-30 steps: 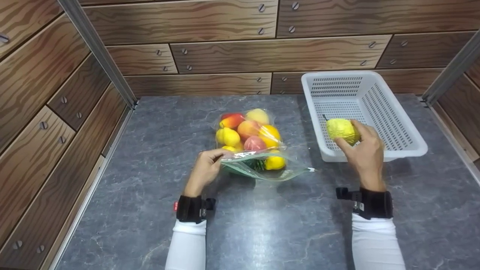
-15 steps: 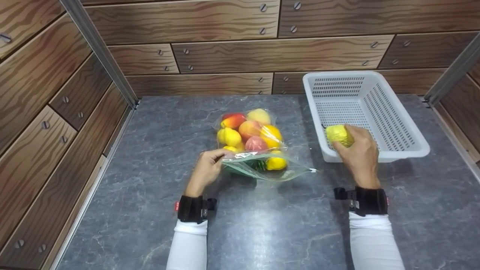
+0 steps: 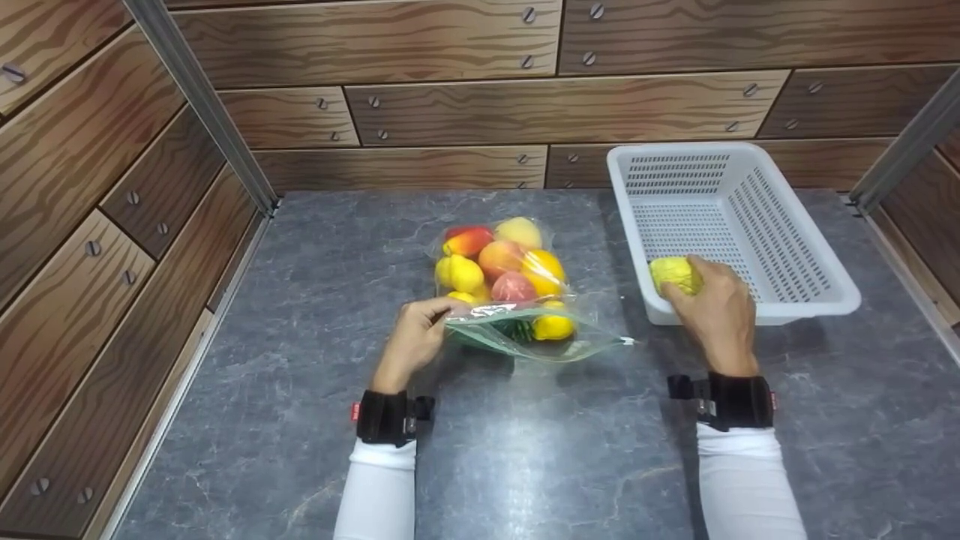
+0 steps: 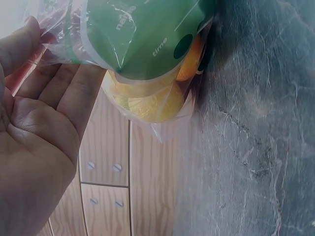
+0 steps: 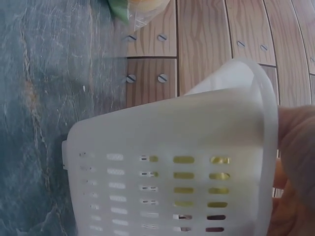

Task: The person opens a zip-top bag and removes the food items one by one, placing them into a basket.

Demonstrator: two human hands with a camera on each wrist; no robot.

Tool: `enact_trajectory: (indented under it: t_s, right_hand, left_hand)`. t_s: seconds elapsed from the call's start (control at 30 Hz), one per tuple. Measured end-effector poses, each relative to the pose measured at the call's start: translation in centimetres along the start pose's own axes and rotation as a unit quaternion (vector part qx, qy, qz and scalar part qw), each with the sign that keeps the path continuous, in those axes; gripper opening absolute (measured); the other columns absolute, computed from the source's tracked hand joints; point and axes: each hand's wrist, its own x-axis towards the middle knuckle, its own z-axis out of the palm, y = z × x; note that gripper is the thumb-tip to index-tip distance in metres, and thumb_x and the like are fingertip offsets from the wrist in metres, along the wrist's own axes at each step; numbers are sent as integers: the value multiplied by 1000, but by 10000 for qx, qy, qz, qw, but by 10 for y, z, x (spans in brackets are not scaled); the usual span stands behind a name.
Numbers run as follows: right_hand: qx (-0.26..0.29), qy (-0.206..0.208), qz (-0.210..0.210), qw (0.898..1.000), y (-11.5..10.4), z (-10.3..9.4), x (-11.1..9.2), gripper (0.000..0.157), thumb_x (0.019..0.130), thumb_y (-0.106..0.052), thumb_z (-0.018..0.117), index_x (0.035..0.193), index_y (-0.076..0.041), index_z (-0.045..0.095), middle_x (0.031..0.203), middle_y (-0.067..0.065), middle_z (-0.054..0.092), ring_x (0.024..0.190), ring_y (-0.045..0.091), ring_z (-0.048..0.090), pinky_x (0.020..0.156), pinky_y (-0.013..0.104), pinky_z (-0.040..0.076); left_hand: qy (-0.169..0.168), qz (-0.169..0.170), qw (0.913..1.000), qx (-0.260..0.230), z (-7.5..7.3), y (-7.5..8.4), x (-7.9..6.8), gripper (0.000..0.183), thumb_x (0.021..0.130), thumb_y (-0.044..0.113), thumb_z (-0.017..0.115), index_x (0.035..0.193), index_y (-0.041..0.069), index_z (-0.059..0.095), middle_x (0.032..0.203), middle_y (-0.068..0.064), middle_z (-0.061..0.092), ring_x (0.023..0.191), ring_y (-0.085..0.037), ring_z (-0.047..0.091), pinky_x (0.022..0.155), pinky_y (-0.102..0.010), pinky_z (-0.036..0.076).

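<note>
My left hand [image 3: 412,337] pinches the mouth edge of a clear zip bag [image 3: 487,341], thumb on one side and fingers behind. The bag lies full of fruit, and its mouth gapes toward me. Inside show a lemon [image 3: 553,324], a red-yellow mango [image 3: 469,241], an orange [image 3: 543,272] and several others. Green print covers the bag's underside [image 4: 142,34] in the left wrist view. My right hand [image 3: 716,311] grips a crinkled yellow fruit [image 3: 671,274] inside the white basket [image 3: 844,289], at its near left corner. Through the basket slots, yellow shows in the right wrist view.
The grey marbled tabletop [image 3: 337,247] carries both the bag and the basket, with a gap between them. Wood-patterned panels [image 3: 450,112] enclose the back and sides. A metal post [image 3: 206,112] stands at the left corner.
My right hand has lowered the yellow fruit into the basket, moving slightly left. The left hand and the bag have stayed nearly still.
</note>
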Motion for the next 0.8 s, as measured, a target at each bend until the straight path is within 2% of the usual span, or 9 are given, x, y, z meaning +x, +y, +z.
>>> enact_trajectory:
  t_s: [0.23, 0.33, 0.43, 0.57, 0.67, 0.73, 0.8]
  right_hand:
    - [-13, 124, -242, 9996, 3, 1, -1, 30, 89, -12, 68, 111, 7, 73, 115, 32, 70, 101, 54, 66, 83, 64, 52]
    - [-39, 150, -314, 9994, 3, 1, -2, 27, 89, -11, 67, 108, 8, 74, 110, 32, 71, 94, 54, 68, 78, 64, 53]
    - [51, 237, -368, 9990, 3, 0, -1, 26, 89, -10, 67, 106, 9, 74, 108, 33, 71, 94, 54, 68, 78, 64, 52]
    - [472, 473, -602, 9959, -5, -5, -2, 23, 89, -4, 67, 106, 9, 75, 108, 31, 72, 94, 53, 69, 82, 61, 55]
    - [913, 680, -1003, 9884, -19, -12, -5, 20, 87, 3, 70, 106, 9, 75, 106, 28, 74, 90, 48, 72, 82, 32, 60]
    - [1198, 756, -1341, 9808, -30, -17, -10, 20, 86, 7, 72, 105, 8, 76, 104, 25, 75, 86, 45, 73, 81, 13, 55]
    - [1384, 732, -1730, 9724, -43, -22, -15, 21, 84, 10, 73, 105, 7, 76, 104, 22, 76, 86, 42, 73, 83, 1, 45]
  left_hand:
    - [-23, 13, 10000, -96, 1, 0, -1, 17, 92, -7, 65, 101, -1, 78, 101, -15, 77, 100, -32, 72, 96, -48, 56]
    - [-32, 20, 9999, -125, 1, 0, -1, 18, 92, -7, 64, 101, -1, 79, 101, -15, 78, 99, -31, 72, 96, -47, 57]
    - [-17, 60, 9999, -111, 0, 0, -1, 18, 92, -8, 65, 100, 0, 79, 100, -14, 78, 98, -30, 72, 95, -46, 57]
    - [3, 76, 10000, -45, 1, 0, -1, 17, 92, -8, 66, 99, 0, 79, 99, -13, 78, 99, -31, 72, 95, -48, 57]
    - [-17, 43, 10000, -54, 1, 0, 0, 17, 92, -7, 65, 99, 1, 79, 100, -13, 78, 100, -31, 72, 96, -48, 56]
    - [-30, 17, 10000, -53, 1, 0, 0, 17, 93, -7, 65, 100, 1, 79, 100, -13, 78, 101, -31, 72, 97, -48, 56]
    - [-33, 11, 10000, -32, 0, 1, 0, 16, 93, -6, 65, 100, 0, 79, 101, -13, 78, 102, -31, 72, 97, -47, 56]
